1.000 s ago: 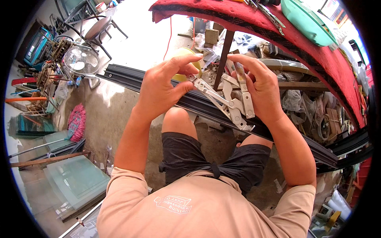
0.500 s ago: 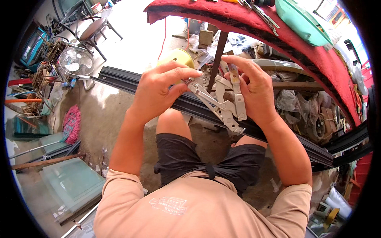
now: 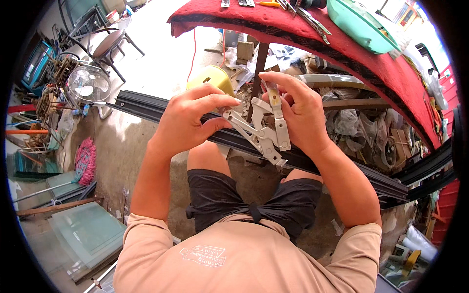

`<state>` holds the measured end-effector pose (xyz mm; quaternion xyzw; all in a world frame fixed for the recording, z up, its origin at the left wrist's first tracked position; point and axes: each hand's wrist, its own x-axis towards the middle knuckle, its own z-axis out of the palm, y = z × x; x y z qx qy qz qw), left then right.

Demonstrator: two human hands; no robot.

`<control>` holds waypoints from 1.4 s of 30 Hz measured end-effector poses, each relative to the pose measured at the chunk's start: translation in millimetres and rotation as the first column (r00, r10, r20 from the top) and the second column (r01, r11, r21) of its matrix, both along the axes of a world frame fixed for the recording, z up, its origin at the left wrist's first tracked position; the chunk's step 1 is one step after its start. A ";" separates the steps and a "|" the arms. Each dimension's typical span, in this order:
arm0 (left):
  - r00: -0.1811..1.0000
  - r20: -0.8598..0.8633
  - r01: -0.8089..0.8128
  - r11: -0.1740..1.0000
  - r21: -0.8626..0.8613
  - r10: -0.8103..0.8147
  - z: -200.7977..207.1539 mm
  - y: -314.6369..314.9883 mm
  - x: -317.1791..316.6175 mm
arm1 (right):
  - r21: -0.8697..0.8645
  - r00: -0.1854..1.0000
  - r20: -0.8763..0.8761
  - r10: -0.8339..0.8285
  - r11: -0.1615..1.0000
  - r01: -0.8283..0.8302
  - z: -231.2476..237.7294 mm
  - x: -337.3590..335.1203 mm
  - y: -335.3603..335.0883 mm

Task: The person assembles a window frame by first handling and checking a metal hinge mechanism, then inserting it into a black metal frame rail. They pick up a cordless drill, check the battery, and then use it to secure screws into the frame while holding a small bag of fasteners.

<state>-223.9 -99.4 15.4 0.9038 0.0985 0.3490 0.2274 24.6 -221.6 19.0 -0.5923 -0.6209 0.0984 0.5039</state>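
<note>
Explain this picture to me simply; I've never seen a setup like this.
There is no machine: these are a person's bare hands, seen from a wide fisheye camera on the head, looking down, so straight edges bend. The right hand holds one arm of a jointed metal linkage. The left hand is at its other end; how firmly it grips is hard to tell. Long black bars run across beneath the hands. Beyond, on a red-covered table, lie a green basin and some metal parts.
</note>
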 end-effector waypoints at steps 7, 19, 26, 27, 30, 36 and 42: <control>1.000 0.019 -0.021 0.996 0.084 0.020 -3.5 -0.6 -0.7 | -0.022 1.000 -0.030 -0.002 1.000 0.001 -3.1 1.3 1.1; 0.998 0.053 -0.041 0.996 0.083 0.037 -5.8 -0.8 -1.3 | -0.066 1.000 -0.025 -0.017 0.998 0.015 -4.0 1.6 1.2; 0.998 0.038 -0.056 0.994 0.091 0.052 -4.8 -3.3 -1.3 | -0.049 1.000 0.000 -0.013 0.999 0.013 -1.1 0.8 -0.5; 0.998 0.036 -0.052 0.995 0.090 0.049 -3.9 -4.0 -0.8 | -0.038 1.000 0.003 -0.010 0.999 0.010 -1.9 1.6 -0.9; 0.998 0.029 -0.058 0.995 0.075 0.056 -4.1 -3.6 -0.7 | -0.077 0.999 -0.033 -0.011 0.997 0.008 -2.3 3.3 -1.3; 0.996 0.067 -0.070 0.996 0.062 0.066 -6.8 -3.1 2.1 | -0.070 0.999 -0.042 0.009 0.997 -0.012 -0.8 1.8 -1.2; 0.996 0.057 -0.075 0.996 0.045 0.072 -5.3 -5.1 2.4 | -0.073 1.000 -0.022 0.001 0.997 -0.003 -0.6 2.9 -2.1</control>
